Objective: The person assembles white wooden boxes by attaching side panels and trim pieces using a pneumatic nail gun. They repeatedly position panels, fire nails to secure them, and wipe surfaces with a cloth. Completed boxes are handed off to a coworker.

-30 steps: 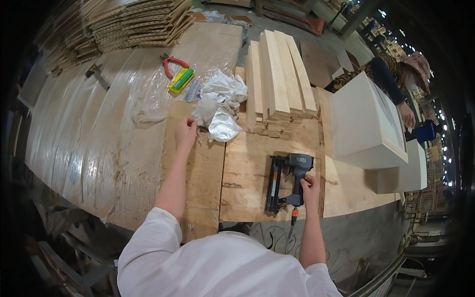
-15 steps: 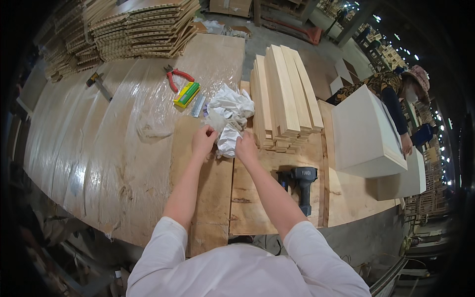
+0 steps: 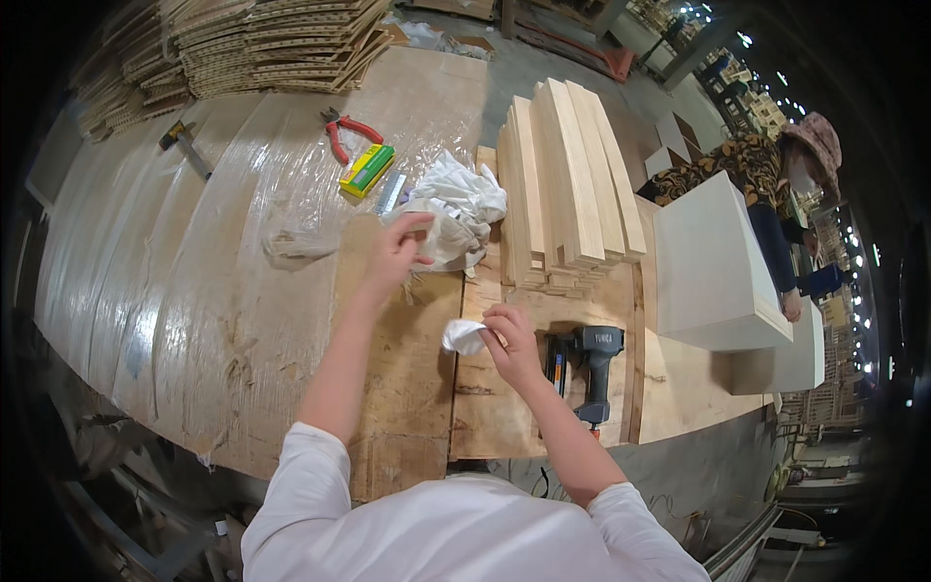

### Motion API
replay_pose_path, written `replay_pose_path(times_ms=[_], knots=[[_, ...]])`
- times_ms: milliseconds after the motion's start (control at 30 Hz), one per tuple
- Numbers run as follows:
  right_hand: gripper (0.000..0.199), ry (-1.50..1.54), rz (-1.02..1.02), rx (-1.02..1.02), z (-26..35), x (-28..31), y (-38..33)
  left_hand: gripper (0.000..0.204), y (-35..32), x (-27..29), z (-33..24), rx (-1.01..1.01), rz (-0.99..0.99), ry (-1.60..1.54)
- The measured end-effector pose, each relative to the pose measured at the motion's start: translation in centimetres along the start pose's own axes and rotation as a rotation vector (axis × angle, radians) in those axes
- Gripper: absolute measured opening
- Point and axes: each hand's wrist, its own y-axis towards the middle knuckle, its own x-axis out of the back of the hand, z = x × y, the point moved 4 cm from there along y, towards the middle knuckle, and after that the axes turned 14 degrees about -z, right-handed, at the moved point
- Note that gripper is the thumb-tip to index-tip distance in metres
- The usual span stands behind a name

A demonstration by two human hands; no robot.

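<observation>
My right hand (image 3: 511, 339) grips a small white cloth (image 3: 464, 337) and presses it on the plywood board (image 3: 495, 407). My left hand (image 3: 400, 250) rests with fingers apart on the edge of a crumpled pile of white rags and plastic (image 3: 454, 209). A black nail gun (image 3: 587, 371) lies on the board just right of my right hand. A stack of pale wooden slats (image 3: 565, 184) stands on edge behind it.
Red pliers (image 3: 344, 136), a yellow-green box (image 3: 367, 170) and a hammer (image 3: 182, 145) lie on the plastic-covered table (image 3: 175, 281). White boxes (image 3: 713, 262) stand at right, with another person (image 3: 766, 184) beyond. Stacked wooden pieces (image 3: 262, 39) fill the far left.
My right hand left the nail gun, reached to the rag pile, and came back toward me holding a small white cloth. My left hand stayed at the pile.
</observation>
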Motion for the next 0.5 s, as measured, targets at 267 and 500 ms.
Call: replay_pose_path(times_ms=[267, 500], knots=[[0.013, 0.221, -0.035, -0.431, 0.2, 3.0, -2.0, 0.044, 1.3, -4.7, 2.4, -0.641, 0.179, 0.954], [0.012, 0.160, -0.175, -0.360, -1.3, 1.8, -1.0, 0.046, 0.3, -1.0, 5.4, 0.223, -0.314, -0.555]])
